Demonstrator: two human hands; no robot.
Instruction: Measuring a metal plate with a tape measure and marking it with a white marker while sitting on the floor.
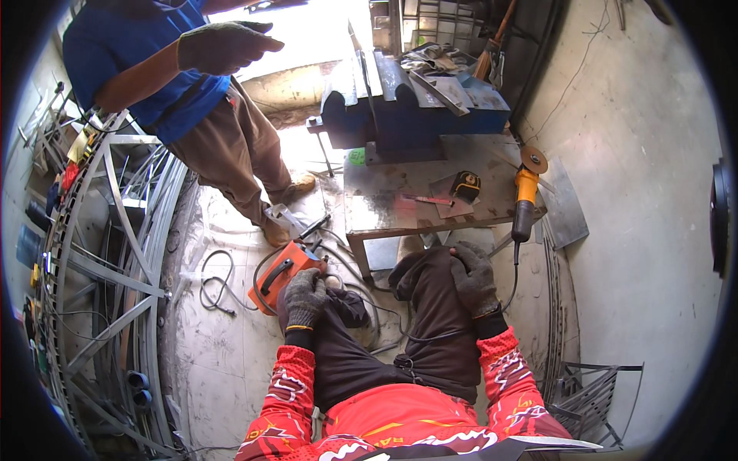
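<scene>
My left hand (306, 298), in a grey knit glove, lies on my left knee beside an orange machine (296, 260) with a black handle. My right hand (475, 280), gloved the same way, rests along the outer side of my right knee. Both hands look empty, with fingers laid over the trousers (442, 330). Ahead of the right hand, a yellow angle grinder (526, 187) leans at the right edge of a low metal table (373, 203). On the tabletop lie a black and yellow tape measure (466, 186) and a thin pink stick-like tool (427, 200).
A co-worker (231, 131) in a blue shirt and gloves stands ahead left. A blue metal fixture (415, 119) bearing metal pieces stands at the table's back. Cables (223, 280) trail over the floor. Steel frames (115, 292) line the left; a wall (638, 192) bounds the right.
</scene>
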